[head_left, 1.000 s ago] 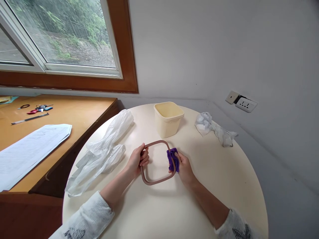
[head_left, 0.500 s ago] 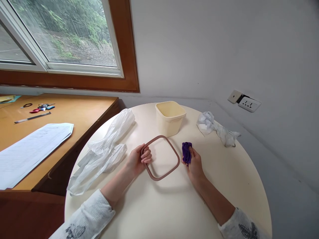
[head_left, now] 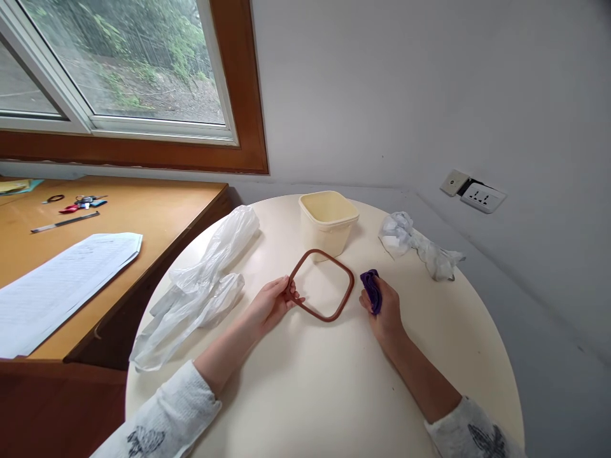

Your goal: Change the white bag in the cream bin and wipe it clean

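Note:
My left hand (head_left: 273, 306) is closed on the left corner of a brown, rounded-square ring (head_left: 352, 280) that looks like the rim of a bin. The ring is held tilted above the table, its far corner overlapping the base of the cream bin (head_left: 324, 238) in view. To the right, my right hand (head_left: 386, 312) grips a small folded purple cloth (head_left: 371, 289) between thumb and fingers. Cloth and ring are apart. The cream bin stands upright with its mouth uncovered.
On the round white table (head_left: 305, 394), a crumpled clear plastic bag (head_left: 200, 280) lies left and a knotted whitish bag (head_left: 420, 245) lies back right. A wooden desk (head_left: 157, 210) at left holds papers (head_left: 67, 286), a pen (head_left: 64, 222) and keys (head_left: 86, 202). Walls stand behind.
The ring has shifted right and slightly away from me, and it has turned in my left hand. My right hand has moved slightly right and tilted the purple cloth.

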{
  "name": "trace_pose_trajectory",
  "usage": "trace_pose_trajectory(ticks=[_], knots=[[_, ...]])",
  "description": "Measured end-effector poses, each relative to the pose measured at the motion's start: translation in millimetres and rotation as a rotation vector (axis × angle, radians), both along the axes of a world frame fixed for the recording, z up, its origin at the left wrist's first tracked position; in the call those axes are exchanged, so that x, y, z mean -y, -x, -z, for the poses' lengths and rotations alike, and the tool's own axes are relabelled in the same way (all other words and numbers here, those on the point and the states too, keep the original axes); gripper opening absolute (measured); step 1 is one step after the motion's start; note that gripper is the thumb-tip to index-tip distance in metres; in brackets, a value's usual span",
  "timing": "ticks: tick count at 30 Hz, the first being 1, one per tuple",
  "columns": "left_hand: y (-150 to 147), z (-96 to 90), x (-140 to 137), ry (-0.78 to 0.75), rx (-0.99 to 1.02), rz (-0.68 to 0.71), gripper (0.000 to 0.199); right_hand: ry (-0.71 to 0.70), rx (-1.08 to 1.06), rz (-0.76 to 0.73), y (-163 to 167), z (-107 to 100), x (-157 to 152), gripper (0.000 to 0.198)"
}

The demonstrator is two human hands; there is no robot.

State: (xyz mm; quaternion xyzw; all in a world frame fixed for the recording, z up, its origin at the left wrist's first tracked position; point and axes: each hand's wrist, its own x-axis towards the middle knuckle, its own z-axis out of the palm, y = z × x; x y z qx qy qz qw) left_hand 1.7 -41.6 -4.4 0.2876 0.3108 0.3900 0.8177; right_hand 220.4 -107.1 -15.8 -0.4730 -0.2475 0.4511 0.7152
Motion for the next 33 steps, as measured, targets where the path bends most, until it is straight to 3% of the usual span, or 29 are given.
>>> trace_pose_trajectory(ticks=[5, 12, 17, 21, 33], knots=[[-0.5, -0.2, 0.6, -0.165, -0.215, -0.013, 0.024, 0.037, 0.307, 0.096, -0.1, -0.1, 5.5, 0.033], [-2.9, -1.6, 4.6, -0.241, -0.363, 0.1, 0.025, -0.091, 0.886, -0.075, 17.4, -13.9, 23.1, 0.015], [-3.8, -3.4, 6.3, -0.273, -0.373, 0.163, 0.028, -0.189, 1.18, -0.143, 22.5, -12.6, 24.5, 0.031], [-5.1, -7.5, 8.8, -0.286, -0.402, 0.13, 0.026, -0.234, 1.413, -0.186, 23.6, -6.7, 23.0, 0.031], [-3.5, -9.9, 11.1, -0.394, -0.437, 0.255, 0.034, -0.193, 1.521, -0.321, 24.8, -6.9, 22.8, 0.018]])
